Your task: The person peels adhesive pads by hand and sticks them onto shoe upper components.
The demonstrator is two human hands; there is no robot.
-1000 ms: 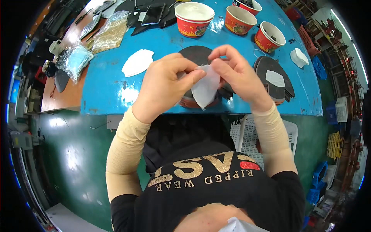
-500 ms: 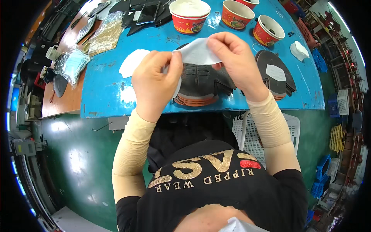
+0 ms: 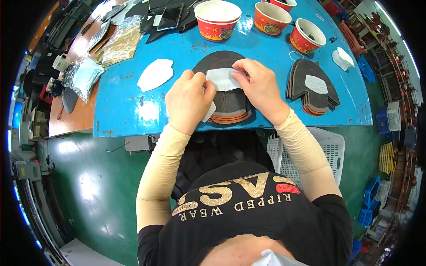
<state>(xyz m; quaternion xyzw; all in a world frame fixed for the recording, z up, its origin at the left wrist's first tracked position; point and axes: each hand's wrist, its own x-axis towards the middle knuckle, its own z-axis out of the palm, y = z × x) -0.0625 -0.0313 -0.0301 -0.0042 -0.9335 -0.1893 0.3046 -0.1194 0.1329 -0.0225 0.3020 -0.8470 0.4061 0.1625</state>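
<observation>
A thin white patch [image 3: 222, 79] lies over a stack of dark, rounded leather-like pieces [image 3: 224, 56] with orange-brown lower edges. My right hand [image 3: 262, 86] pinches the patch's right end between thumb and fingers. At the patch's left end, my left hand [image 3: 190, 98] is closed, fingers curled and thumb beside the patch. A white slip [image 3: 209, 112] sticks out below that hand, apparently held in it; its grip is partly hidden. To the right sits another dark stack [image 3: 306, 73] with a white patch [image 3: 316, 84] on top. A loose white cut-out [image 3: 155, 74] lies left of my left hand.
Red paper tubs [image 3: 217, 29] stand along the far side of the blue table [image 3: 120, 113]. A phone [image 3: 171, 15] rests on black sheets at the back left. Crumpled white paper [image 3: 342, 58] sits at the right. White plastic baskets [image 3: 330, 146] stand below the table edge.
Both hands have come down and nearer to me, bringing the raised white patch onto the dark stack. The left hand has shifted rightward. The loose cut-out is now fully uncovered.
</observation>
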